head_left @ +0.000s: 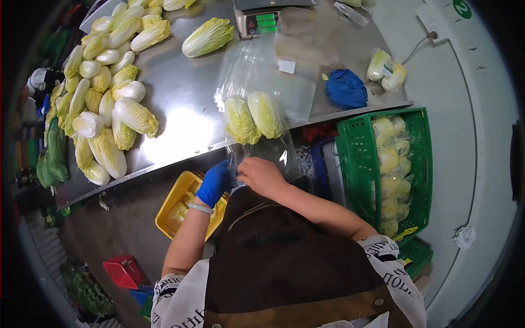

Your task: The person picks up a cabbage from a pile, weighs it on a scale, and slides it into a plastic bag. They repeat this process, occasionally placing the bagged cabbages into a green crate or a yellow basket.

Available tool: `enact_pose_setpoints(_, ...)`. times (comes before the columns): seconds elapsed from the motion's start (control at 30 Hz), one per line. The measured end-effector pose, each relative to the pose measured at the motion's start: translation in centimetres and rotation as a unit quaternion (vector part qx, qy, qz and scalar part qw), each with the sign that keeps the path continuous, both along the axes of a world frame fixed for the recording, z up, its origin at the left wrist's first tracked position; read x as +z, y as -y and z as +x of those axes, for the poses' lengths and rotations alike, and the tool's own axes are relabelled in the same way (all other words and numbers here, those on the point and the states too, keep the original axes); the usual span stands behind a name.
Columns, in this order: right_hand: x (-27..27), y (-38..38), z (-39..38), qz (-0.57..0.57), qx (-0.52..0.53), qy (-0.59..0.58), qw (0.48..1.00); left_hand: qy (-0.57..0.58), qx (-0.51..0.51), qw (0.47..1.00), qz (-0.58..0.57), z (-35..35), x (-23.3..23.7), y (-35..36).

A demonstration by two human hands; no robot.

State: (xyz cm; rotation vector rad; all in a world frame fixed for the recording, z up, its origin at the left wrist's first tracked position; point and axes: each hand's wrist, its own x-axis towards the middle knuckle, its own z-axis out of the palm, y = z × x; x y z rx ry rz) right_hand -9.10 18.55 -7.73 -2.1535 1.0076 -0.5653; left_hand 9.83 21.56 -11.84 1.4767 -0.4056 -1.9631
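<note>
Two napa cabbages, a left one (241, 121) and a right one (266, 115), lie side by side inside a clear plastic bag (276, 153) at the table's front edge. The bag's loose end hangs over the edge toward my body. My left hand (215, 182), in a blue glove, is closed at the left side of that loose end. Bare, my right hand (261, 175) pinches the plastic close beside it, fingers curled. Beyond the cabbages lies a stack of flat clear bags (268, 74) with a small white label (286, 66) on it.
A heap of napa cabbages (112, 101) covers the left of the metal table (186, 104); a single cabbage (208, 37) lies near the scale (266, 23). A blue crumpled bundle (345, 88) sits right. A green crate (358, 158) holds bagged cabbages; below is a yellow basket (169, 210).
</note>
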Motion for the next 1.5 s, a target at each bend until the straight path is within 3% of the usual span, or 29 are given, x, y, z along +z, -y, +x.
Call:
enact_pose_setpoints(0.1,0.4,-0.4,-0.5,0.064,-0.028,-0.179,0.981,-0.046,0.067,0.996,0.042,0.8,0.4,-0.3)
enact_pose_setpoints(0.13,0.3,-0.3,-0.7,0.082,0.023,-0.269,0.959,-0.066,0.089,0.992,0.054,0.9,-0.5,-0.2)
enact_pose_setpoints(0.23,-0.5,-1.3,-0.4,0.133,0.054,-0.296,0.944,-0.062,0.071,0.993,0.068,-0.1,-3.4,0.8)
enact_pose_setpoints(0.27,0.1,-1.4,-0.1,0.181,0.031,-0.265,0.947,-0.052,0.056,0.994,0.074,-0.5,-4.3,1.3)
enact_pose_setpoints(0.33,-1.0,-2.2,0.5,0.067,0.019,-0.081,0.994,-0.020,0.021,0.994,0.102,-1.0,-2.6,2.0)
enact_pose_setpoints(0.4,-2.2,-2.3,1.0,-0.009,0.031,0.057,0.998,-0.142,0.078,0.983,0.084,-1.8,0.3,2.5)
enact_pose_setpoints(0.47,-2.8,-2.0,0.2,0.127,0.080,0.118,0.982,-0.214,0.095,0.968,0.090,-1.0,-0.1,2.4)
enact_pose_setpoints(0.5,-2.9,-1.9,-0.4,0.194,0.105,0.148,0.964,-0.184,0.064,0.977,0.081,0.0,-1.2,2.2)
enact_pose_setpoints(0.53,-1.2,-1.9,-0.7,0.230,0.035,0.159,0.959,-0.155,0.033,0.985,0.072,0.8,-2.1,2.0)
enact_pose_setpoints(0.6,-1.2,-1.5,-0.6,0.162,-0.037,0.135,0.977,-0.147,0.017,0.987,0.067,1.4,-2.3,1.5)
enact_pose_setpoints(0.63,-1.3,-1.3,-0.6,0.127,-0.074,0.122,0.982,-0.003,-0.087,0.995,-0.050,1.5,-1.6,1.3)
enact_pose_setpoints(0.67,-1.5,-1.1,-0.1,0.098,-0.064,0.120,0.986,0.141,-0.189,0.957,-0.167,1.8,-0.7,1.1)
enact_pose_setpoints(0.7,-1.3,-0.9,0.7,0.090,-0.053,0.103,0.989,0.278,-0.283,0.875,-0.276,2.0,0.3,1.1)
enact_pose_setpoints(0.9,-1.0,-0.2,4.4,0.020,0.032,-0.049,0.998,0.331,-0.344,0.803,-0.357,2.5,1.6,1.8)
enact_pose_setpoints(1.0,-0.9,0.2,4.1,-0.006,0.116,-0.078,0.990,0.295,-0.338,0.833,-0.324,2.7,0.9,1.1)
enact_pose_setpoints(1.1,0.7,0.5,1.6,-0.005,0.182,-0.023,0.983,0.249,-0.330,0.856,-0.311,2.8,0.1,0.8)
enact_pose_setpoints(1.13,1.5,0.2,-0.1,-0.010,0.199,-0.032,0.979,0.130,-0.228,0.943,-0.203,2.7,0.3,1.2)
enact_pose_setpoints(1.17,2.0,-0.6,-2.5,-0.012,0.216,-0.040,0.976,0.004,-0.116,0.990,-0.085,2.3,0.6,1.7)
enact_pose_setpoints(1.2,1.5,-1.7,-5.3,-0.016,0.229,-0.101,0.968,-0.123,-0.001,0.992,0.038,2.2,0.7,2.0)
enact_pose_setpoints(1.23,-1.8,-4.0,-9.1,-0.021,0.186,-0.108,0.976,-0.115,-0.025,0.993,0.020,2.5,0.1,1.7)
enact_pose_setpoints(1.27,-4.1,-6.0,-13.6,-0.012,0.195,-0.222,0.955,-0.108,-0.050,0.993,0.000,3.0,-0.9,1.3)
enact_pose_setpoints(1.3,-8.1,-9.5,-19.2,0.034,0.243,-0.358,0.901,-0.102,-0.073,0.992,-0.022,3.0,-1.6,1.1)
enact_pose_setpoints(1.33,-11.7,-13.3,-23.9,0.225,0.351,-0.544,0.728,-0.122,-0.061,0.991,0.004,2.7,-0.4,1.1)
enact_pose_setpoints(1.4,-14.7,-18.0,-29.3,0.353,0.206,-0.517,0.752,0.030,-0.152,0.984,-0.093,5.1,-3.9,0.9)
enact_pose_setpoints(1.43,-11.4,-15.7,-26.7,0.375,0.217,-0.499,0.751,0.107,-0.193,0.966,-0.136,6.0,-5.2,0.5)
enact_pose_setpoints(1.47,-7.9,-12.9,-23.7,0.398,0.229,-0.479,0.748,0.031,-0.068,0.997,0.029,5.7,-2.4,1.2)
enact_pose_setpoints(1.5,-6.5,-9.5,-21.7,0.363,0.156,-0.433,0.810,0.192,-0.092,0.965,-0.151,6.4,-4.0,0.9)
